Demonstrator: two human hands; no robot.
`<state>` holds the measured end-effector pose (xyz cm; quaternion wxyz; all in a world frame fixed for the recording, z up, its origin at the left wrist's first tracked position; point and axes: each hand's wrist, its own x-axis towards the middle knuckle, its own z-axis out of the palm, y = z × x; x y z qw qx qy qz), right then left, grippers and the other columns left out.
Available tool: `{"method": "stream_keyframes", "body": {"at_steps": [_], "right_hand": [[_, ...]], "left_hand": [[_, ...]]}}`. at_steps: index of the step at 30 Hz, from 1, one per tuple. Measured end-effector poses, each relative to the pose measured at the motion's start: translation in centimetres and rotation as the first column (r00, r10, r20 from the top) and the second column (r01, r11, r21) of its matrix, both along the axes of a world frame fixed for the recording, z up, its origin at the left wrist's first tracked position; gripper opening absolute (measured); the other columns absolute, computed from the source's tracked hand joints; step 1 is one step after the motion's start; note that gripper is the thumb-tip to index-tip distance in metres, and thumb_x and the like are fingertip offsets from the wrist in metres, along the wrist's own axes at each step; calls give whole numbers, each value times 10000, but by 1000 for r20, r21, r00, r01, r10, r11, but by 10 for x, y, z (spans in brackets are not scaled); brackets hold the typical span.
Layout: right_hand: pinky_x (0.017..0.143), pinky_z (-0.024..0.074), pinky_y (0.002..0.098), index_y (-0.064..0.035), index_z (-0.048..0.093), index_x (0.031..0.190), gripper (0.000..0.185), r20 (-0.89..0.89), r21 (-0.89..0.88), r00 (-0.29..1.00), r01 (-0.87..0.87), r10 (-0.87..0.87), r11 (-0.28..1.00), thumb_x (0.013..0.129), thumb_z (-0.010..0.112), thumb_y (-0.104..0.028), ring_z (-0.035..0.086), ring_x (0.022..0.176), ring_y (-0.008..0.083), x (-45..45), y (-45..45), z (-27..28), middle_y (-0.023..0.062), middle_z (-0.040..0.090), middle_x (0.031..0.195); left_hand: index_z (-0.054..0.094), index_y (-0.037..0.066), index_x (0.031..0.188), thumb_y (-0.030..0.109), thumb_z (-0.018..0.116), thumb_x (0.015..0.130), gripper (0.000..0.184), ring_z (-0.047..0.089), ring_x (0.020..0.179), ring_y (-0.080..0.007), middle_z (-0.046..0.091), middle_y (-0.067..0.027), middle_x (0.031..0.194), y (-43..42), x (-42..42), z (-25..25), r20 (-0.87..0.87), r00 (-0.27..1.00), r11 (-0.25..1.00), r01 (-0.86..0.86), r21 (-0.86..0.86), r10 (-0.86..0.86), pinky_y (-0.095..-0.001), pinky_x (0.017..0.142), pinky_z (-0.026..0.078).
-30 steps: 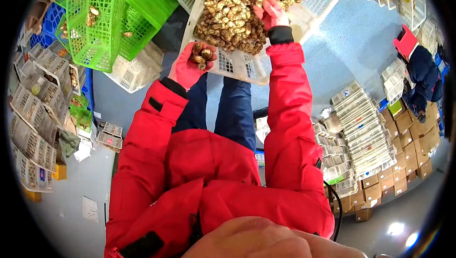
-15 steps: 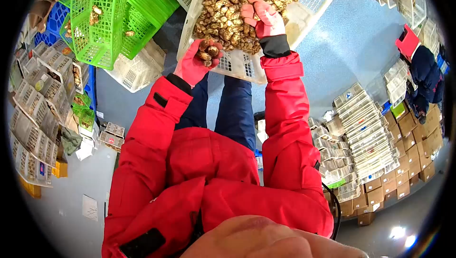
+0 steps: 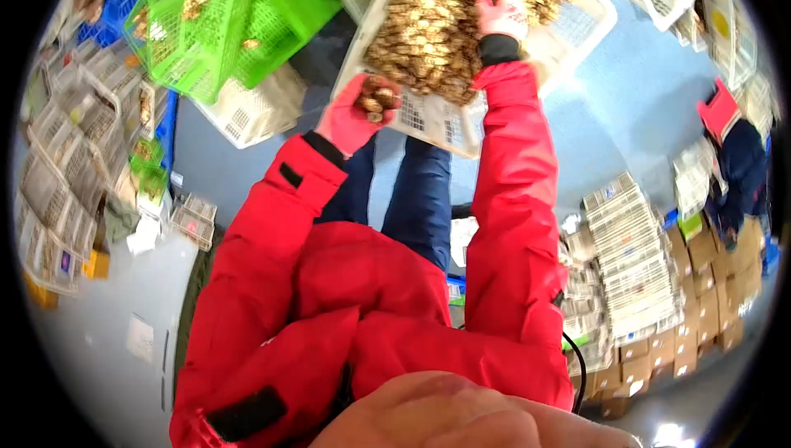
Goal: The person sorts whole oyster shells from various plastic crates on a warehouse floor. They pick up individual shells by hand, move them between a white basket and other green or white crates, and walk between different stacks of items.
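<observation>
My left hand, in a pink glove, is curled around several brown clam-like shellfish just off the near left corner of a white plastic crate. A broad heap of the same mottled brown-and-cream shellfish lies in that crate. On the right side of the heap rests my right hand, also pink-gloved. Its visible fingers point away from me and stand apart, with nothing seen between them. The picture is smeared by motion, so its fingertips are unclear.
Green baskets with a few shellfish lean at the upper left, above a white crate. White crates are stacked at right, near cardboard boxes. A person in dark clothes is at the far right.
The whole view has shifted and blurred. My right hand has moved farther over the heap to the right, and its fingers are less curled. My left hand keeps its shellfish.
</observation>
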<state>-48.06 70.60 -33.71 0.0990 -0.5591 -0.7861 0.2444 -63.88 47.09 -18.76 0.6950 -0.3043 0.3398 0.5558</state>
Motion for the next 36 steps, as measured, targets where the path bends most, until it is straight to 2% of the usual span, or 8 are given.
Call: {"method": "stream_keyframes", "body": {"at_steps": [4,13,16,18,20,24,28,36], "right_hand": [[742,474,409,-173,552,1113,398,458,-114,885,-40,88,993,754,618,-333,574,891,309,-32,26,-1,134,594,995],[707,455,247,-47,570,1065,330,-311,-536,906,84,-289,840,752,652,-112,591,761,134,11,13,-83,63,636,909],[724,449,242,-70,567,1108,359,-66,-330,993,73,-100,941,757,638,-91,592,773,133,-1,8,-53,59,647,937],[682,456,257,-83,588,1099,358,-64,-549,969,165,-238,819,753,665,-126,588,746,130,0,8,-59,44,657,880],[624,462,252,-40,586,1079,316,-510,-787,583,-18,-633,617,786,657,-134,583,695,151,1,-4,-66,53,627,830],[681,532,313,-41,454,1211,419,-402,-812,81,-492,-912,314,847,590,-200,616,796,221,-8,-30,7,130,578,990],[835,498,373,-132,304,1339,508,-386,-754,-25,-568,-922,331,884,528,-171,560,1007,250,-21,-54,69,140,510,1163],[693,471,239,-8,368,1295,523,-539,-714,91,-577,-837,397,806,553,-20,598,859,211,-20,-58,88,163,588,1032]], "left_hand": [[565,57,974,358,473,895,325,561,878,-259,584,-139,1006,-11,-12,4,-9,999,999,-50,3,50,-336,696,476],[555,53,976,361,480,892,327,555,849,-254,580,-132,981,-34,-47,-4,-23,982,980,-190,-59,189,-325,666,474],[546,48,987,355,492,887,328,544,848,-252,569,-132,994,-40,-48,-6,-31,982,980,-186,-75,184,-324,666,472],[545,48,985,349,497,884,321,542,846,-253,566,-134,993,-41,-45,-7,-31,983,983,-184,-29,183,-326,666,471],[544,62,972,329,502,882,285,540,836,-248,565,-134,985,-39,-42,-2,-73,985,983,-165,-83,159,-319,662,470],[563,69,965,333,503,883,283,550,851,-238,575,-124,994,-40,-38,-3,-13,988,988,-152,-26,152,-318,675,476],[549,54,1013,353,484,892,329,553,880,-242,574,-131,1029,-39,-34,-1,6,991,991,-135,15,135,-326,712,477],[549,50,1017,345,495,888,327,553,895,-252,571,-132,1032,-31,-28,7,1,993,992,-118,35,118,-322,719,480]]}}
